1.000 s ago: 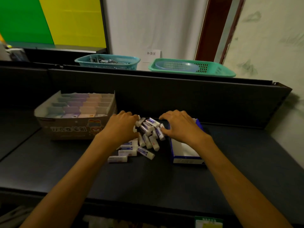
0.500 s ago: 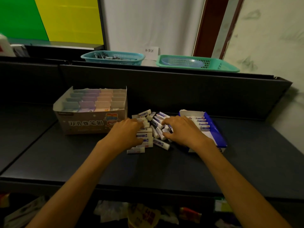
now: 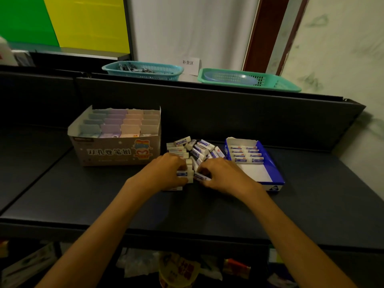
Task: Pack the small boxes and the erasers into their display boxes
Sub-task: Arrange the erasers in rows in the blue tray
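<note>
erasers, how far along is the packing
Done: the cardboard box looks full of small boxes, and the blue box has its back rows of erasers filled. In hand: left hand and right hand each grip erasers. Left: the loose pile and the blue box's bare front.

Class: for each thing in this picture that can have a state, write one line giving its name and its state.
Blue-and-white cardboard eraser display box: open, partly filled.
Grey cardboard display box of pastel small boxes: open, nearly full.
Loose white sleeved erasers: heaped on the shelf.
Left hand: grips erasers.
Right hand: grips erasers.
</note>
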Motion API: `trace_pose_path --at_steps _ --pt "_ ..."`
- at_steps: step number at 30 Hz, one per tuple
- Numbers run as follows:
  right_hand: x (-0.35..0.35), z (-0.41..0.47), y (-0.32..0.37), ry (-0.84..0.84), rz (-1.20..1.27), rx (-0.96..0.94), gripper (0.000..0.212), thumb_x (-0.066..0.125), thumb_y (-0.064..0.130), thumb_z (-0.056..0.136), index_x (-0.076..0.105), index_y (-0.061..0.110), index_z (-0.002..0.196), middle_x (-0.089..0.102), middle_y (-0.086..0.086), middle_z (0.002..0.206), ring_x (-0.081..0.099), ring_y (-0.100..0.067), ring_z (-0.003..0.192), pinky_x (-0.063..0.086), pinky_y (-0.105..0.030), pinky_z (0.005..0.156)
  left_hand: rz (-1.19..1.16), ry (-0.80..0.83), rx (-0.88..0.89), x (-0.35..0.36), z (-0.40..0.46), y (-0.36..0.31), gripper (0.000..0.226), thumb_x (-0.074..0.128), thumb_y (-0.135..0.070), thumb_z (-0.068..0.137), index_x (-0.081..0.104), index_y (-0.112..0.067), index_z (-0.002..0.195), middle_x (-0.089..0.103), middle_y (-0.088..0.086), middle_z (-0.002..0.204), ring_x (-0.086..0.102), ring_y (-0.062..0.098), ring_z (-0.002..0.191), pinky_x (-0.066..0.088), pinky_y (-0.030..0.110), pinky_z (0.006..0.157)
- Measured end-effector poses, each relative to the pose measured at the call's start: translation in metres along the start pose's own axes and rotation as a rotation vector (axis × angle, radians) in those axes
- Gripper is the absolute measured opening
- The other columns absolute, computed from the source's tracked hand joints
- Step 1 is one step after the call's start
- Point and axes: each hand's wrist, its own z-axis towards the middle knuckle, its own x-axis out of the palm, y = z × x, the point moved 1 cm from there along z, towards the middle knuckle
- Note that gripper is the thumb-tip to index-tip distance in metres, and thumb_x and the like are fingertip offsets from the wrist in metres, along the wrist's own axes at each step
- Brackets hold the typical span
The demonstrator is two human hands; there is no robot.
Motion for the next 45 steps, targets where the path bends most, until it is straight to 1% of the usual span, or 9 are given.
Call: trace_pose_path --at_steps 9,13,19,24,30,33,37,41,45 --pt "0.001 0.000 -0.005 0.018 -0.026 0.003 0.034 0.065 0.029 0.087 0.057 0.026 0.120 0.058 -0.001 0.122 0.056 -0.015 0.107 0.049 -0.027 0.086 -0.106 0.041 -0.002 0.005 0.004 0.004 0.042 0.069 -0.034 0.082 0.053 -0.027 0.120 0.057 -0.001 0.119 0.057 0.013 0.104 0.052 0.035 0.089" --pt "-0.002 -0.003 -0.008 0.008 -0.023 0.016 0.032 0.065 0.030 0.087 0.055 0.027 0.118 0.058 0.000 0.120 0.056 -0.014 0.105 0.047 -0.027 0.084 -0.106 0.013 0.045 0.003 0.004 0.004 0.044 0.068 -0.033 0.083 0.054 -0.024 0.123 0.058 -0.002 0.118 0.056 0.011 0.102 0.050 0.028 0.089" --pt "-0.006 -0.002 -0.015 -0.011 0.050 0.033 0.040 0.069 0.029 0.084 0.056 0.030 0.122 0.057 0.004 0.124 0.051 -0.006 0.104 0.043 -0.025 0.084 -0.117 0.007 0.108 -0.004 0.003 0.002 0.037 0.064 -0.030 0.086 0.058 -0.019 0.121 0.058 -0.001 0.115 0.048 0.003 0.088 0.039 0.014 0.074" --pt "-0.016 -0.001 -0.022 -0.054 0.111 0.023 0.042 0.069 0.029 0.084 0.057 0.030 0.124 0.055 0.003 0.126 0.047 -0.002 0.100 0.044 -0.025 0.087 -0.218 -0.140 0.130 -0.012 0.001 -0.001 0.024 0.066 -0.022 0.085 0.062 -0.018 0.109 0.058 -0.003 0.109 0.055 0.006 0.093 0.045 0.017 0.078" --pt "-0.035 -0.006 -0.035 -0.111 0.219 0.051 0.038 0.071 0.026 0.083 0.059 0.029 0.119 0.057 0.005 0.116 0.055 -0.006 0.094 0.050 -0.026 0.085 -0.454 -0.276 0.137 -0.017 0.008 -0.013 0.030 0.071 -0.015 0.079 0.056 -0.022 0.104 0.061 -0.006 0.103 0.062 0.006 0.092 0.053 0.023 0.080" --pt "-0.046 -0.015 -0.042 -0.147 0.263 0.058 0.037 0.071 0.021 0.083 0.061 0.023 0.118 0.057 0.008 0.105 0.054 -0.004 0.085 0.046 -0.015 0.070 -0.436 -0.276 0.166 -0.017 0.015 -0.022 0.031 0.073 -0.016 0.078 0.056 -0.029 0.101 0.059 -0.007 0.107 0.060 0.006 0.093 0.054 0.025 0.080" --pt "-0.055 -0.026 -0.059 -0.187 0.362 0.062 0.034 0.073 0.019 0.082 0.063 0.021 0.114 0.057 0.013 0.101 0.056 -0.003 0.084 0.046 -0.010 0.069 -0.391 -0.264 0.182 -0.016 0.025 -0.035 0.031 0.073 -0.017 0.078 0.062 -0.030 0.105 0.056 -0.008 0.109 0.059 0.010 0.094 0.054 0.028 0.082" --pt "-0.059 -0.033 -0.079 -0.210 0.402 0.084 0.032 0.073 0.022 0.081 0.063 0.024 0.112 0.054 0.017 0.097 0.056 -0.003 0.083 0.045 -0.006 0.069 -0.409 -0.295 0.207 -0.018 0.035 -0.051 0.030 0.071 -0.014 0.080 0.065 -0.022 0.108 0.060 -0.004 0.108 0.059 0.008 0.091 0.053 0.026 0.082" --pt "-0.064 -0.037 -0.099 -0.201 0.477 0.095 0.028 0.073 0.021 0.081 0.059 0.029 0.104 0.059 0.015 0.097 0.061 -0.004 0.082 0.051 -0.014 0.068 -0.386 -0.302 0.241 -0.017 0.046 -0.069 0.028 0.070 -0.018 0.081 0.065 -0.021 0.109 0.064 -0.007 0.104 0.058 0.000 0.086 0.048 0.013 0.074"
